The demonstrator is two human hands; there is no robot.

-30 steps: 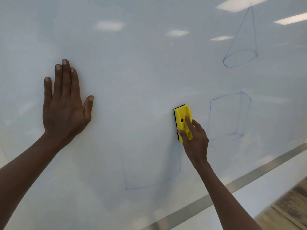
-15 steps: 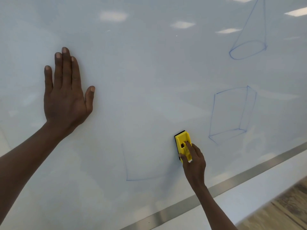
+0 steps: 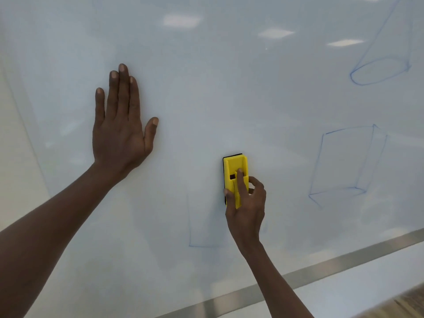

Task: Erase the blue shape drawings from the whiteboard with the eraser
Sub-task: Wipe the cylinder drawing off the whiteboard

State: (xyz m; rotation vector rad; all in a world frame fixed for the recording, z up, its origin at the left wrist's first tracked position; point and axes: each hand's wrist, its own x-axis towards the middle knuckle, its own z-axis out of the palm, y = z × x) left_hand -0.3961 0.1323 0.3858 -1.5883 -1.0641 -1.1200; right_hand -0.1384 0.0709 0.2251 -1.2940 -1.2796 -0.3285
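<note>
Head view: the yellow eraser [image 3: 234, 175] is gripped by the right hand [image 3: 246, 208] and held upright against the whiteboard [image 3: 229, 99], just above a faint half-erased outline [image 3: 195, 237]. The left hand [image 3: 121, 131] is laid flat on the board, fingers straight. A blue box drawing [image 3: 346, 166] and cone drawing [image 3: 380, 67] are seen at right.

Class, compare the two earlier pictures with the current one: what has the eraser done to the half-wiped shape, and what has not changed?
The right hand carried the yellow eraser down the partly erased shape, then back up, wiping away its right side and part of its bottom line. The left hand stays flat on the whiteboard. The box drawing and cone drawing remain untouched.
</note>
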